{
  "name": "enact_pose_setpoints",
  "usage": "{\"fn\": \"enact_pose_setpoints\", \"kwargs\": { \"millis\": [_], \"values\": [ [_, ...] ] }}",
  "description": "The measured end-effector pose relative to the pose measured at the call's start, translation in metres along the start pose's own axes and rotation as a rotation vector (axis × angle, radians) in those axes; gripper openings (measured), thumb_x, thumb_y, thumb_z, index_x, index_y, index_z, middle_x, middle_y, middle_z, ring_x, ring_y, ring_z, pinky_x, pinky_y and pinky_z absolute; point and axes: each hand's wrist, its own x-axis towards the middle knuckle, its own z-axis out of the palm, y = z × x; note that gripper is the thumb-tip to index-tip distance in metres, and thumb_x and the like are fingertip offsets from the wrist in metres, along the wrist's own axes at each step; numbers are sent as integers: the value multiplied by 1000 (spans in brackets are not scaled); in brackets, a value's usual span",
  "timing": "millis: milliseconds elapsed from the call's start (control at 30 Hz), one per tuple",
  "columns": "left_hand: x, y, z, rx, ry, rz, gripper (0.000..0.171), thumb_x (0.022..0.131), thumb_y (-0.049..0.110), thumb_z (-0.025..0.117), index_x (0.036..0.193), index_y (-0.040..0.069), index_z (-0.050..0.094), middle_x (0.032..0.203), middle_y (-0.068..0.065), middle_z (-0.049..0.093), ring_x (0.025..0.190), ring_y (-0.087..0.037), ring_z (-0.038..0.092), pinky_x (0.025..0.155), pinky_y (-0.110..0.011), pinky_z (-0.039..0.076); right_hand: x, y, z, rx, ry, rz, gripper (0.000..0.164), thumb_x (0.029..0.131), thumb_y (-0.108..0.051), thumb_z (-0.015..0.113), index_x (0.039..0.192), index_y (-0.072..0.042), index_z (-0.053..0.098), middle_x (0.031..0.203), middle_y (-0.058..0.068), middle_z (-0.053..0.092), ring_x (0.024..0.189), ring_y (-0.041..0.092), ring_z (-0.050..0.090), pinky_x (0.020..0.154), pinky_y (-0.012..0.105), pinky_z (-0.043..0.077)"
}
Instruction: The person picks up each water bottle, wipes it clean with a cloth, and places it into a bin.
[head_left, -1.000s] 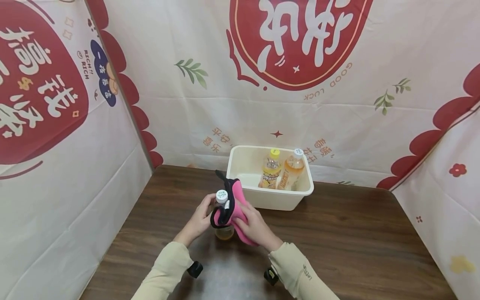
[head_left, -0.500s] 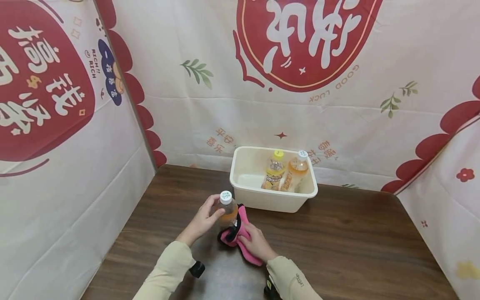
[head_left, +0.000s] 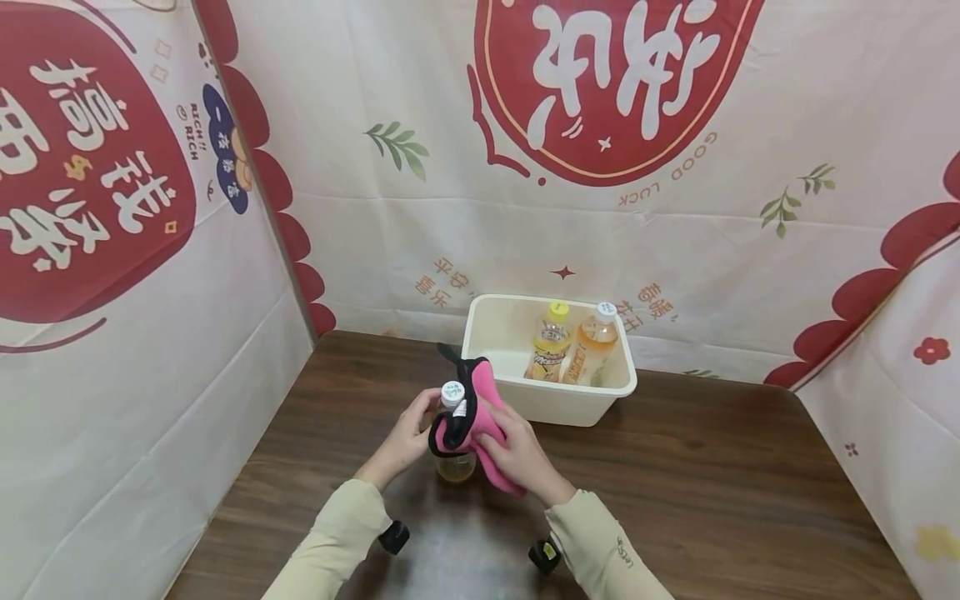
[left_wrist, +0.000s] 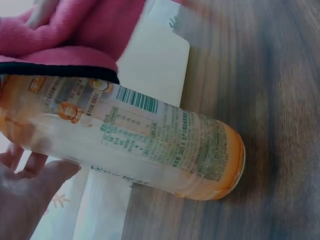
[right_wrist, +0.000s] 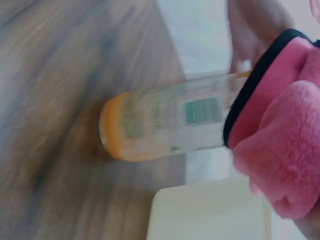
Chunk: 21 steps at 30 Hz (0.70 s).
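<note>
The bottle (head_left: 454, 433) of orange drink stood upright on the wooden table (head_left: 675, 492), just in front of the cream tub (head_left: 551, 404). The left hand (head_left: 405, 440) gripped its upper body, fingers curled round the far side below the white cap (head_left: 452, 392). The right hand (head_left: 513, 454) pressed a pink cloth (head_left: 480, 417) with black edging against the bottle's right side; its fingers appeared bent over the cloth, though the right wrist view was too blurred to confirm. The cloth covered the shoulder and upper label (barcode exposed below it). Two further bottles (head_left: 573, 346) stood upright inside the tub, touching each other
</note>
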Motion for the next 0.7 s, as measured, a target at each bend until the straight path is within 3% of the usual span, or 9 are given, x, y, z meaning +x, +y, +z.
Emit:
{"fn": "enact_pose_setpoints", "kwargs": {
  "millis": [67, 167, 333, 567, 700],
  "values": [
    [-1, 0, -1, -22, -2, -21, 33, 86, -5, 54, 117, -9, 44, 113, -26, 49, 105, -35, 47, 84, -46, 46, 2, -3, 1, -26, -1, -7, 47, 81, -7, 66, 126, -9, 54, 126, 11, 53, 106, 20, 53, 89, 38, 45],
    [-1, 1, -2, 11, 23, -2, 32, 85, -6, 55, 115, -9, 46, 111, -25, 50, 103, -37, 48, 85, -48, 44, -1, 1, 8, -16, 21, -24, 47, 80, -4, 66, 125, -7, 55, 125, 13, 54, 105, 22, 54, 88, 38, 45],
    [0, 1, -1, 69, 31, 34, 32, 84, -4, 57, 114, -9, 48, 109, -23, 53, 103, -36, 50, 88, -49, 41, -21, 25, 25, 19, 91, 8, 42, 77, 0, 67, 118, -3, 59, 116, 13, 60, 98, 24, 58, 83, 35, 47],
    [-1, 0, 2, 33, -18, 1, 34, 86, -1, 57, 117, -7, 46, 112, -22, 52, 105, -30, 47, 90, -51, 39, -54, 60, 46, -13, 1, 184, 32, 78, -2, 66, 110, -7, 63, 113, 11, 60, 101, 23, 57, 85, 35, 46],
    [0, 0, 0, 21, -10, -14, 34, 86, -2, 57, 118, -7, 46, 112, -23, 51, 104, -29, 46, 91, -54, 37, -55, 68, 51, 0, -23, 200, 36, 78, -2, 65, 114, -6, 62, 115, 12, 59, 103, 24, 57, 86, 39, 46]
  ]
}}
